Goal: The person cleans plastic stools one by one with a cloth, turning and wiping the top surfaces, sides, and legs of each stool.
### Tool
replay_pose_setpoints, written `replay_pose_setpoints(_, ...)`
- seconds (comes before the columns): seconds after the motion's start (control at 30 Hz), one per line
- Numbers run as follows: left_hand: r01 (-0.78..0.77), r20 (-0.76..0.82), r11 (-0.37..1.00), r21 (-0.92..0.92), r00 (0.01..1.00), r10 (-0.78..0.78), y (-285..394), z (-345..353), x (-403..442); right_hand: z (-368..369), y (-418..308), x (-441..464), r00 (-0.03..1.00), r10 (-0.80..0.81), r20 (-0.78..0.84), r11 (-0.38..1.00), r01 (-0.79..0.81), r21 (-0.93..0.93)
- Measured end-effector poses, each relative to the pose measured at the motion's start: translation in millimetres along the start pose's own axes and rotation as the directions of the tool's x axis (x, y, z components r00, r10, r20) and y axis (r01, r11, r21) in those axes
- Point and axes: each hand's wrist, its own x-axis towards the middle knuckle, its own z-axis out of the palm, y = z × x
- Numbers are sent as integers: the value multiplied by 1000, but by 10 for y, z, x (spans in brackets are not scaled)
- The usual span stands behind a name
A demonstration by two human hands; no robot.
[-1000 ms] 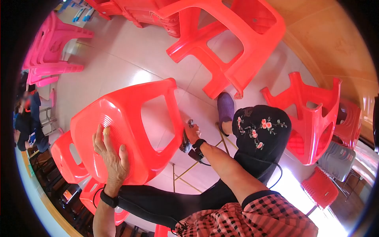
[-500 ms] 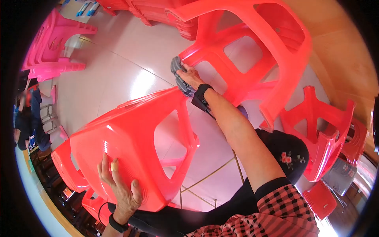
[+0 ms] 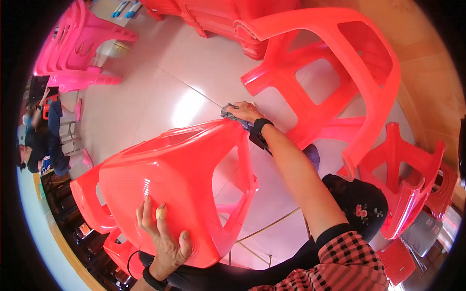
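Note:
A red plastic stool [image 3: 187,189] lies tipped on its side in front of me, its seat facing toward the lower left. My left hand [image 3: 165,240] rests on that seat with the fingers spread, a yellowish band round one finger. At the stool's far leg end, my right hand [image 3: 247,111] is closed round a grey cloth [image 3: 227,111]. The cloth is bunched against the leg's tip, partly hidden under the fingers. Just to the right, a second red stool [image 3: 310,111] lies overturned, legs pointing various ways.
Stacked red stools [image 3: 218,24] stand at the top, and a stack of pink stools [image 3: 73,43] at upper left. Another red stool [image 3: 395,160] is upturned at right, by a wooden panel [image 3: 422,72]. A person [image 3: 43,140] is at far left. Thin metal bars [image 3: 267,225] lie below.
The view has shifted, so everything sits lower and farther right. My right hand has moved slightly left over the leg end, with the cloth more bunched. My left hand stays on the seat.

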Motion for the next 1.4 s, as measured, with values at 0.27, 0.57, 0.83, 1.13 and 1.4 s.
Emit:
replay_pose_setpoints(0.27, -24, -114, 1000, -11, 993, 23, 49, 57, 61, -261, -480, -570, 957, -247, 152, 902, 169, 398)
replay_pose_setpoints(0.57, -30, -213, 998, -46, 977, 19, 80, 135, 100, -692, -1923, -1646, 779, -558, 287, 829, 539, 148)
replay_pose_setpoints(0.83, -34, -277, 998, -46, 961, 20, 81, 175, 115, -496, -2276, -2333, 614, -788, -35, 559, 691, -458)
replay_pose_setpoints(1.13, -83, -356, 992, -95, 934, 44, 61, 206, 139, -176, -1969, -2907, 316, -933, -171, 351, 699, -623)
replay_pose_setpoints(1.4, -138, -451, 978, -154, 891, 55, -30, 288, 135, 85, -1574, -3443, 445, -879, -170, 464, 719, -518)
